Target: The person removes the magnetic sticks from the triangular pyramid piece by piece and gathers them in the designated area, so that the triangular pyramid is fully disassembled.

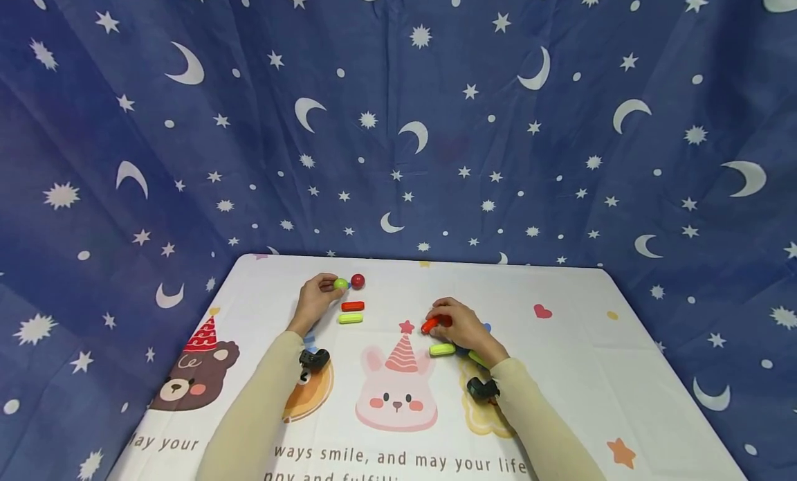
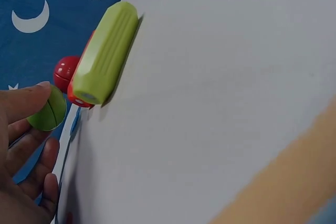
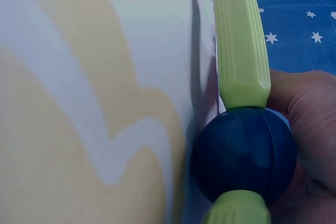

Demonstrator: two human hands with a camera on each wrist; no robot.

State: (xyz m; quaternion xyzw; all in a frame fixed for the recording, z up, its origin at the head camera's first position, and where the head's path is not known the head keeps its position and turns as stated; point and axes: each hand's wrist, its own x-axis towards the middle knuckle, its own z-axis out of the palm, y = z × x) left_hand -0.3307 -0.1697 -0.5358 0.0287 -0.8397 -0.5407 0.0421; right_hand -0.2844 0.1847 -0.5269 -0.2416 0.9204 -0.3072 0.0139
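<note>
Positioning seems in hand: left hand pinches green ball, red ball at its three o'clock; right hand grips red rod, green rod at that hand's seven; next move likely needs steady alignment.

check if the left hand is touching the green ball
Touching: in the left wrist view, the left hand pinches the green ball between thumb and fingers.

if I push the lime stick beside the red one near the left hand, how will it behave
The lime stick looks stiff, judging by its straight sides. It may roll sideways, though its flattish faces could slow that. Its grooves probably help grip.
</note>
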